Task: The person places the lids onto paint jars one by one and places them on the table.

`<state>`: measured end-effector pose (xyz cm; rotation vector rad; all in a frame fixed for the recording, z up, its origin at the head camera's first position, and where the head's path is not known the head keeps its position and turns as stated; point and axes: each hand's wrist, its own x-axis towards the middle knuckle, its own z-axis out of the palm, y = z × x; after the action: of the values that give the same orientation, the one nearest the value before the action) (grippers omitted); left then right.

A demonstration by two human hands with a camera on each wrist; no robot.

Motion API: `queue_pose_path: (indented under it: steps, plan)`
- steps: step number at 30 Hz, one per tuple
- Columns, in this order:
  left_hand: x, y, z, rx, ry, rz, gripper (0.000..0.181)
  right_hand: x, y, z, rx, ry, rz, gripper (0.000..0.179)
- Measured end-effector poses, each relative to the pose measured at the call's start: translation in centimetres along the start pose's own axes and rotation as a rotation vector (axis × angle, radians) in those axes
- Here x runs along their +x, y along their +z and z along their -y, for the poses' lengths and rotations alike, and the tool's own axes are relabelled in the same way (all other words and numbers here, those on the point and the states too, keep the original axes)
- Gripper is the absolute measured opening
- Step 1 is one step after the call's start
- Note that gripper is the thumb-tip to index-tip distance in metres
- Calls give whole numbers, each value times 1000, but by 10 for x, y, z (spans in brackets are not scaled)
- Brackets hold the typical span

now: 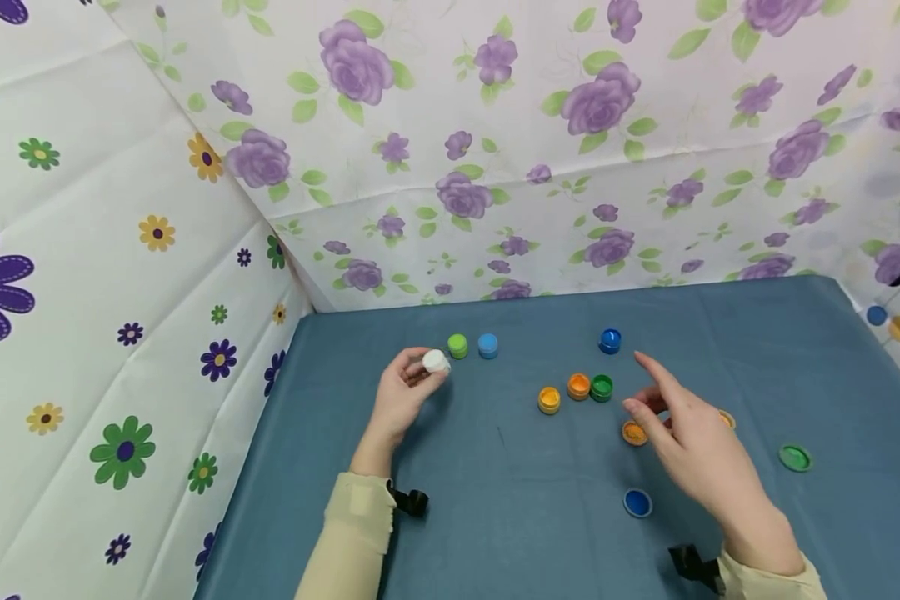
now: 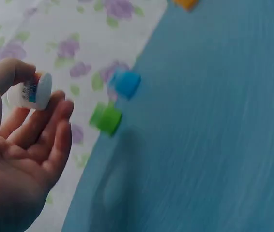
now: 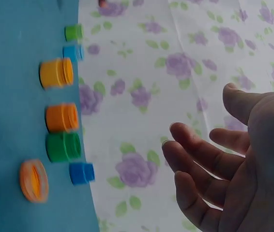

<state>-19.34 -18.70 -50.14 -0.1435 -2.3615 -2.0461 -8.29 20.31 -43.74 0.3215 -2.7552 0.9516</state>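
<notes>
My left hand (image 1: pixel 397 398) pinches a small white paint jar (image 1: pixel 436 362) between thumb and fingers, held above the table. Its white lid faces outward in the left wrist view, and part of a printed label shows. Just right of it stand a light green jar (image 1: pixel 457 347) and a light blue jar (image 1: pixel 488 347). My right hand (image 1: pixel 701 450) hovers on the right with fingers loosely spread and holds nothing. Below its thumb lies an orange lid (image 1: pixel 633 433), partly hidden. A yellowish lid (image 1: pixel 727 418) shows only an edge behind the hand.
Mid-table stand uncapped yellow (image 1: pixel 549 401), orange (image 1: pixel 578 387) and dark green (image 1: pixel 602 388) jars, with a blue jar (image 1: pixel 610 341) farther back. A blue lid (image 1: pixel 637 503) and a green lid (image 1: pixel 795 457) lie on the blue-grey tabletop (image 1: pixel 495 517). Flowered cloth (image 1: pixel 420 150) hangs behind.
</notes>
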Motion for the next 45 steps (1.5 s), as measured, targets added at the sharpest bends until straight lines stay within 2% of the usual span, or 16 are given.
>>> queue_pose_path:
  steps: [6, 11, 19, 28, 40, 45]
  plan:
    - [21, -22, 13, 270, -53, -37, 37, -2, -10, -8, -28, -7, -7, 60]
    - [37, -27, 20, 398, -88, -68, 40, -4, -10, -9, -26, 14, 56, 57]
    - [53, -18, 24, 444, -138, -141, 39, -6, -6, -12, -7, 25, 131, 44]
    - [60, -10, 24, 418, -222, -208, 39, -8, -2, -13, 23, 74, 175, 40]
    - [65, -3, 20, 461, -212, -249, 41, -9, -3, -19, 15, 85, 182, 41]
    - [66, -3, 19, 497, -198, -237, 44, -8, -6, -22, 14, 68, 172, 39]
